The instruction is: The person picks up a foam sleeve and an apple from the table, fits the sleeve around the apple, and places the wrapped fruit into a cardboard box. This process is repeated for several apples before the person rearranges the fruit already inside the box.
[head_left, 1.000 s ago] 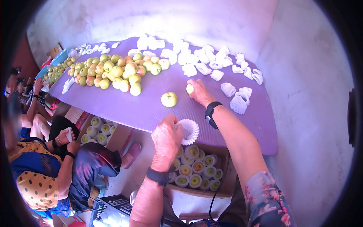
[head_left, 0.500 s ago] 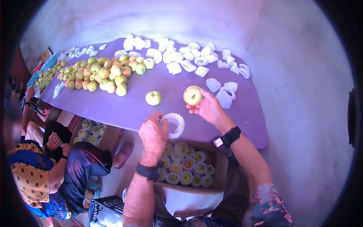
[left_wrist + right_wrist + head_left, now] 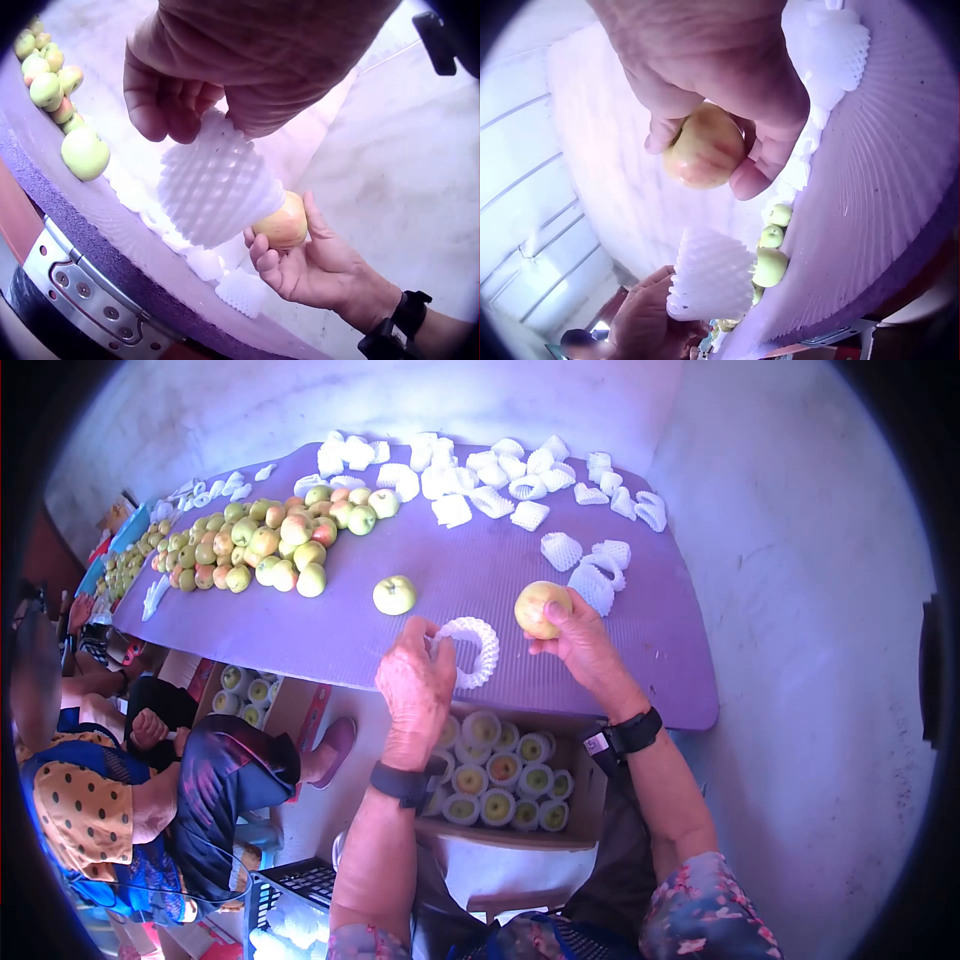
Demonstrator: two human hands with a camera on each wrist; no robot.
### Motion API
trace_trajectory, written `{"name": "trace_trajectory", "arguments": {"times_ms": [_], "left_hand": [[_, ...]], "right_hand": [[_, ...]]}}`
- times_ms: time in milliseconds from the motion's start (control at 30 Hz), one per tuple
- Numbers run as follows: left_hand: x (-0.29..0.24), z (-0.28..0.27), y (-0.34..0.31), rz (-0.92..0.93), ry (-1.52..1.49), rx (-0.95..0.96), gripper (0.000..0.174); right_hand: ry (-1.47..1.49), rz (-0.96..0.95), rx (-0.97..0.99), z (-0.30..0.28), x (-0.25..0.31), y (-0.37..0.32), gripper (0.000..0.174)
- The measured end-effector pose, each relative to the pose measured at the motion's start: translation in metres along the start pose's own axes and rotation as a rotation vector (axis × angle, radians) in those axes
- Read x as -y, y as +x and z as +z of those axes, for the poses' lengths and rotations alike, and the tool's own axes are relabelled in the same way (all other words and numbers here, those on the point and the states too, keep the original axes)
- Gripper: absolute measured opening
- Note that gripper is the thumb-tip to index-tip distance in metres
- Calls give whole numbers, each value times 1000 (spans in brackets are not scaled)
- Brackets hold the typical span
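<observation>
My left hand [image 3: 415, 678] pinches a white foam net sleeve [image 3: 484, 652] by its edge, its round mouth spread wide over the table's front edge. In the left wrist view the sleeve [image 3: 217, 184] hangs from thumb and fingertips. To the right, my right hand [image 3: 590, 650] grips a yellow apple with a red blush [image 3: 541, 608] between thumb and fingers. The right wrist view shows this apple [image 3: 705, 146] held above the table, apart from the sleeve [image 3: 712, 276]. A single green apple [image 3: 395, 595] lies on the purple mat just beyond my left hand.
A heap of apples [image 3: 262, 542] covers the mat's left part. Loose foam sleeves [image 3: 450, 510] lie along the back and right. Below the edge stands a carton [image 3: 590, 800] of sleeved apples. Another person [image 3: 110, 810] sits at the left, near a black crate [image 3: 300, 882].
My right hand has lifted the apple off the mat, drawn it nearer and turned it. The left hand keeps its hold on the sleeve. The head view has shifted slightly.
</observation>
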State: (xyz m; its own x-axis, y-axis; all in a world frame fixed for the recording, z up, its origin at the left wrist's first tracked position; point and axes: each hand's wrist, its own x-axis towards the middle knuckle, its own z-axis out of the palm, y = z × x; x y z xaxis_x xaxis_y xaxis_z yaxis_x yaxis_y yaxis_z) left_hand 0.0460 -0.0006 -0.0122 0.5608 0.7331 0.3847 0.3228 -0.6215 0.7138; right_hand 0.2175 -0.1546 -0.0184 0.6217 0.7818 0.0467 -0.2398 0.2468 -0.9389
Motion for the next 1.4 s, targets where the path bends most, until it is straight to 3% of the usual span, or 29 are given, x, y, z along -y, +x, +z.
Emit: {"name": "trace_trajectory", "arguments": {"times_ms": [267, 367, 467, 567, 767, 867, 1167, 1267, 1400], "left_hand": [[6, 8, -1, 73, 6, -66, 17], [-8, 5, -4, 14, 24, 42, 16], [-12, 6, -3, 1, 29, 61, 16], [-13, 6, -2, 12, 26, 53, 17], [-14, 13, -1, 47, -100, 70, 18], [-13, 15, -2, 63, -107, 86, 17], [-7, 10, -5, 106, -27, 172, 14], [1, 15, -6, 257, -32, 85, 13], [1, 12, -6, 231, -3, 153, 15]], "right_hand": [[92, -33, 125, 33, 33, -23, 50], [-145, -50, 181, 47, 36, -30, 56], [-519, -212, 230, 56, 29, -33, 62], [-704, -239, 248, 54, 20, -33, 64], [-295, 48, 327, 36, 9, -22, 70], [-220, 56, 341, 38, 11, -23, 69], [-341, 42, 248, 37, 3, -23, 61], [-352, 39, 209, 36, 1, -21, 57], [-403, -7, 115, 40, -1, -24, 53]]}}
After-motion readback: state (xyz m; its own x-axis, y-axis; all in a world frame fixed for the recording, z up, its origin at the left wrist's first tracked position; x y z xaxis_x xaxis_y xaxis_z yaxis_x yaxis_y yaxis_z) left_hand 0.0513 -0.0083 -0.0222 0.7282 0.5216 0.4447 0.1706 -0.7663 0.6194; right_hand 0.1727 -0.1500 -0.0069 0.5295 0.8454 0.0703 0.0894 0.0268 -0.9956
